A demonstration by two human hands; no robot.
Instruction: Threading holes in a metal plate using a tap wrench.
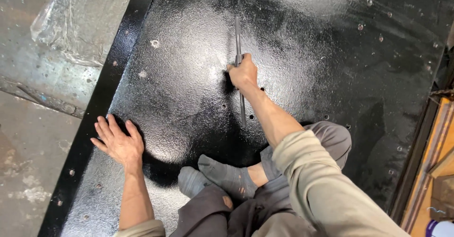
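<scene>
Your right hand (243, 74) is closed around a long thin metal rod (238, 38), gripping it partway along. The rod runs roughly straight away from you, its far end up ahead on the panel, its near end coming back along your forearm. Can't tell whether the far tip touches the surface.

Your left hand (118, 140) holds nothing: fingers spread wide, palm flat on the glossy black metal panel (331, 52), close to its left edge. The two hands are well apart.

You're sitting on the panel, legs crossed, grey socks (222, 175) just in front of you, between the arms. Grey trousers, light long sleeve on the right arm.

Panel is wet-looking black, textured, with small holes (223, 106) scattered around the rod and a row of them along the raised left rim (101, 90).

Further out: bare concrete floor (28, 137) on the left, a crumpled clear plastic sheet (80, 24) lying on it at top left. Orange and wood-coloured boards (437, 161) past the right edge.
</scene>
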